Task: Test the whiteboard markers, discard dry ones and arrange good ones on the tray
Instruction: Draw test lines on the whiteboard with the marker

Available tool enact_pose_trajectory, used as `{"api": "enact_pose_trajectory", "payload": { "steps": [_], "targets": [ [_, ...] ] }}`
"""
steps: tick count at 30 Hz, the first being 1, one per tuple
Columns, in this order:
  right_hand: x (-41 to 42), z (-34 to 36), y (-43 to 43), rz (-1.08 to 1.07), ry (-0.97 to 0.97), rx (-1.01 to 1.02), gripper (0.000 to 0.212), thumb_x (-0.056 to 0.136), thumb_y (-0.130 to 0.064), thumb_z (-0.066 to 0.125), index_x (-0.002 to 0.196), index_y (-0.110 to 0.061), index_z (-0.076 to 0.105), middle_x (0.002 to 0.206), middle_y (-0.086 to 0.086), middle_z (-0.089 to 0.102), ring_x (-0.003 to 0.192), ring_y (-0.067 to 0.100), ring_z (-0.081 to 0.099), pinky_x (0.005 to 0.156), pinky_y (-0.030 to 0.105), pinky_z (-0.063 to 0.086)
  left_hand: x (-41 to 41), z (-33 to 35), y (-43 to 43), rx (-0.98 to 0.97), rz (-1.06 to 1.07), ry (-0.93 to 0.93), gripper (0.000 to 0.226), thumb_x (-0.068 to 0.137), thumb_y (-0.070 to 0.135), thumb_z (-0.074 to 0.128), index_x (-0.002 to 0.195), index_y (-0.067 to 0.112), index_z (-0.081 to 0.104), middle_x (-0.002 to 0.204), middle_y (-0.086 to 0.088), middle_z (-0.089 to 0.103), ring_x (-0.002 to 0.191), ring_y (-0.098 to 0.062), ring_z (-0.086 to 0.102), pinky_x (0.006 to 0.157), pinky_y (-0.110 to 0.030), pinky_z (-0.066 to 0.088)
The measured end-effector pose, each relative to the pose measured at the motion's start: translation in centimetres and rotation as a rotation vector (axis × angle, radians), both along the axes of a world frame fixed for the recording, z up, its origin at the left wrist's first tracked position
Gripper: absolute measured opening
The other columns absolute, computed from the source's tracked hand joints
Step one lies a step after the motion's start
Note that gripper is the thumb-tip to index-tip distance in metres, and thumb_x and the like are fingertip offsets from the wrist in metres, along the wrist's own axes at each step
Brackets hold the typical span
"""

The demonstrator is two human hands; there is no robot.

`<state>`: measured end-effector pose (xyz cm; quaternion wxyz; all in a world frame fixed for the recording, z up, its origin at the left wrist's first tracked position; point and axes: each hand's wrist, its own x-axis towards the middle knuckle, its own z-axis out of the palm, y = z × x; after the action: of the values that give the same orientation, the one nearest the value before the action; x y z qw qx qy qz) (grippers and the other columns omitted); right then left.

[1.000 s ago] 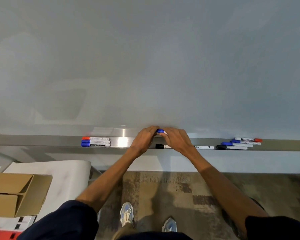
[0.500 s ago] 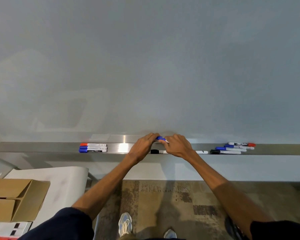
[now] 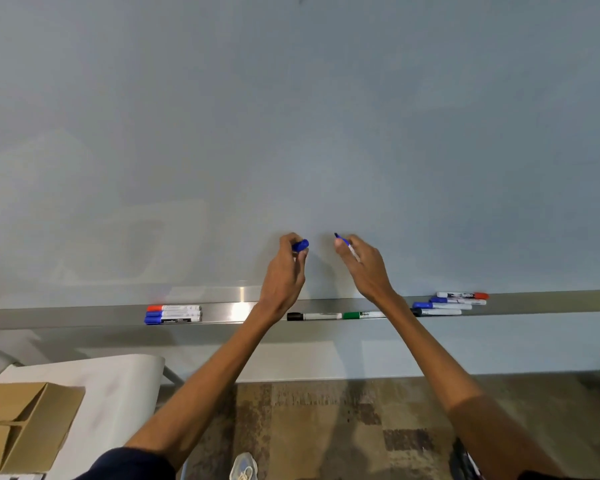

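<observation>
Testing one marker is the step in hand. The right hand [image 3: 364, 271] pinches an uncapped blue marker [image 3: 347, 247] between thumb and fingers. Its nib points to 11 o'clock, close to the whiteboard [image 3: 291, 116]; contact cannot be confirmed from this angle. The left hand [image 3: 283, 271], at 9 o'clock of the right and apart from it, grips the blue cap [image 3: 301, 244] in curled fingers. No stroke shows near the nib.

On the tray [image 3: 66, 317] below:
- three markers [image 3: 174, 313] lie side by side at 8 o'clock of the hands;
- a black marker [image 3: 312, 316] and a green marker [image 3: 361, 314] lie end to end at 6 o'clock;
- four further markers [image 3: 451, 303] lie loosely grouped at 4 o'clock.

A cardboard box [image 3: 14, 420] stands at 7 o'clock.

The next move likely calls for pressing the nib to the board and drawing a short line. Ink density then decides tray or discard. The cap should stay in hand for refitting.
</observation>
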<state>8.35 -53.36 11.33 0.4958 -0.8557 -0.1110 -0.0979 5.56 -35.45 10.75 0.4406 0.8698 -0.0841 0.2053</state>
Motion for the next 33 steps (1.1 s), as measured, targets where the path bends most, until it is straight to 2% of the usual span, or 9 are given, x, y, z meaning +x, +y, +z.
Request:
{"api": "enact_pose_trajectory", "payload": {
  "steps": [4,8,10,13,17,21,26,28,33],
  "targets": [
    [0.0,3.7,-0.1,0.029,0.023,0.195,0.03,0.094,-0.042,0.041,0.112,-0.02,0.05,0.071,-0.003,0.051,0.058,0.007,0.046,0.056,0.021,0.041,0.3,3.3,-1.9,-0.128,0.018,-0.066,0.018,0.102,0.024,0.048,0.116,0.022,0.037,0.103,0.001,0.058,0.084,-0.019,0.062,0.072,-0.039,0.053],
    [-0.6,8.5,-0.6,0.122,-0.061,0.355,0.023,0.102,-0.019,0.044,0.124,-0.024,0.038,0.072,0.008,0.051,0.056,0.006,0.043,0.054,0.019,0.038,0.4,7.1,-3.2,-0.206,0.03,-0.2,0.028,0.1,0.021,0.054,0.127,0.017,0.046,0.108,0.004,0.062,0.089,-0.006,0.061,0.078,-0.024,0.052],
    [-1.2,11.2,-0.5,0.155,-0.131,0.391,0.027,0.105,-0.017,0.043,0.128,-0.028,0.033,0.079,0.013,0.059,0.054,0.011,0.047,0.051,0.02,0.042,0.8,9.0,-3.6,-0.189,0.035,-0.308,0.025,0.098,0.018,0.058,0.122,0.013,0.057,0.107,0.007,0.063,0.092,-0.007,0.061,0.081,-0.027,0.053],
    [-1.8,15.2,-0.3,0.149,-0.262,0.42,0.016,0.107,-0.02,0.04,0.12,-0.03,0.044,0.086,0.013,0.064,0.049,0.017,0.053,0.048,0.019,0.044,1.5,11.9,-4.3,-0.22,0.057,-0.418,0.022,0.095,0.016,0.063,0.117,0.013,0.064,0.106,0.009,0.064,0.096,-0.007,0.061,0.082,-0.03,0.053],
    [-1.2,20.8,-0.9,0.143,-0.334,0.676,0.024,0.105,-0.012,0.038,0.101,-0.012,0.062,0.08,0.011,0.064,0.048,0.023,0.056,0.044,0.021,0.041,2.6,16.5,-5.5,-0.207,0.063,-0.535,0.017,0.095,0.018,0.064,0.111,0.015,0.065,0.101,0.011,0.063,0.093,-0.005,0.059,0.082,-0.033,0.051],
    [-0.8,27.3,-1.9,0.352,-0.405,0.91,0.03,0.09,-0.022,0.037,0.108,-0.009,0.058,0.081,0.015,0.066,0.054,0.023,0.059,0.046,0.023,0.041,4.1,22.2,-6.6,-0.202,0.076,-0.669,0.016,0.096,0.022,0.062,0.11,0.015,0.063,0.102,0.005,0.065,0.091,-0.012,0.059,0.081,-0.038,0.051],
    [-0.3,33.7,-2.6,0.305,-0.544,0.812,0.025,0.087,-0.012,0.058,0.108,-0.01,0.046,0.075,0.005,0.068,0.051,0.022,0.057,0.046,0.025,0.038,5.8,29.1,-7.8,-0.17,0.128,-0.782,0.027,0.1,0.028,0.054,0.123,0.015,0.059,0.114,0.0,0.066,0.099,-0.015,0.06,0.092,-0.029,0.049],
    [-0.3,35.5,-2.7,0.233,-0.585,0.795,0.024,0.09,-0.025,0.063,0.103,-0.012,0.047,0.071,0.004,0.067,0.05,0.022,0.056,0.045,0.026,0.038,6.2,31.4,-8.3,-0.131,0.14,-0.835,0.033,0.101,0.029,0.049,0.13,0.015,0.056,0.124,-0.001,0.064,0.111,-0.016,0.059,0.099,-0.023,0.044],
    [0.6,39.2,-4.4,0.088,-0.643,0.901,0.046,0.105,-0.045,0.031,0.098,-0.012,0.061,0.067,0.01,0.066,0.045,0.021,0.053,0.045,0.023,0.035,7.4,35.7,-9.4,-0.031,0.152,-0.969,0.041,0.103,0.024,0.045,0.141,0.009,0.046,0.142,-0.007,0.054,0.137,-0.019,0.044,0.118,-0.034,0.029]
  ]
}}
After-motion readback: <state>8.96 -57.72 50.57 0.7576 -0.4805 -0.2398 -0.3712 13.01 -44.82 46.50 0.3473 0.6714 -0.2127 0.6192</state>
